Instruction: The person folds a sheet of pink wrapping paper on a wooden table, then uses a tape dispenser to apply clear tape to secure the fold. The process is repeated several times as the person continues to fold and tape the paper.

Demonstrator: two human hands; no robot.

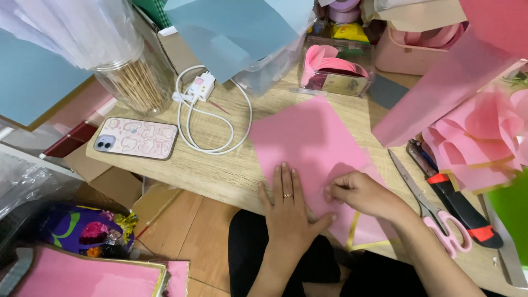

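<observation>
The left hand [287,206] lies flat and open, palm down, fingers together, pressing the near left part of a pink sheet of paper [308,148] onto the wooden table [220,170]. The right hand [360,192] is curled, its fingertips pinched on the sheet's near edge, just beside the left hand's thumb, where the paper appears to be turned over into a fold. The sheet lies at a slant in the middle of the table, its far part flat and uncreased; a gold-edged strip shows at the near right corner. By the look of it, the folding is at an early stage: one crease is being set and most of the sheet is unworked. Just right of the sheet lie scissors with pink handles [434,212] and a black and red utility knife [459,206], both untouched. A phone in a patterned case [136,138] and a white charger cable [206,118] lie to the left, well apart from the hands.
</observation>
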